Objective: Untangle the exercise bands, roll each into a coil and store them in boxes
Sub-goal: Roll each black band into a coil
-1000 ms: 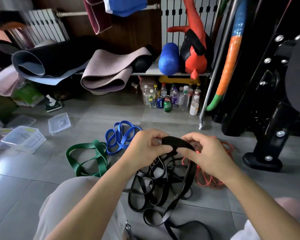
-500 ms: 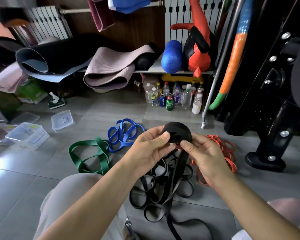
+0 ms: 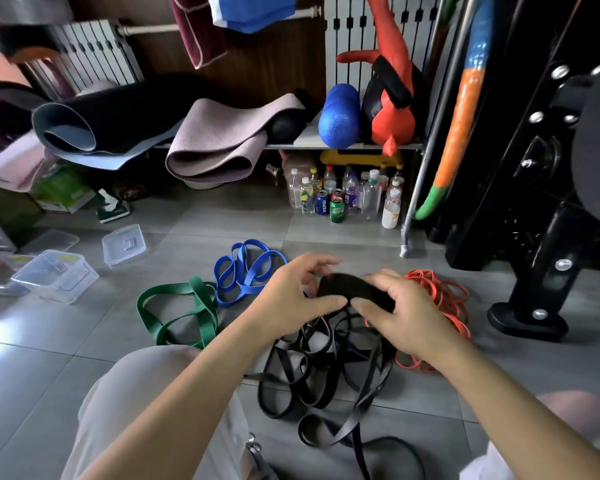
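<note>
Between both hands sits a partly rolled coil of black band [image 3: 352, 289]. My left hand [image 3: 298, 296] pinches its left side and my right hand [image 3: 400, 313] grips its right side, thumbs meeting in front. The rest of the black band [image 3: 312, 372] lies in loose tangled loops on the floor below. A green band [image 3: 177, 310] and a blue band [image 3: 245, 270] lie to the left, an orange band [image 3: 440, 299] to the right behind my right hand. A clear plastic box [image 3: 56, 275] stands far left, with a clear lid [image 3: 123, 244] nearby.
Rolled yoga mats [image 3: 208, 143] and a blue foam roller [image 3: 338, 116] sit on a low shelf. Bottles and cans [image 3: 343, 199] stand beneath it. A black machine frame [image 3: 534, 237] with a foot fills the right. My knees are at the bottom.
The black coil has turned from upright, showing its open centre, to lying flatter between the hands. Both hands have lowered slightly toward the tangled loops.
</note>
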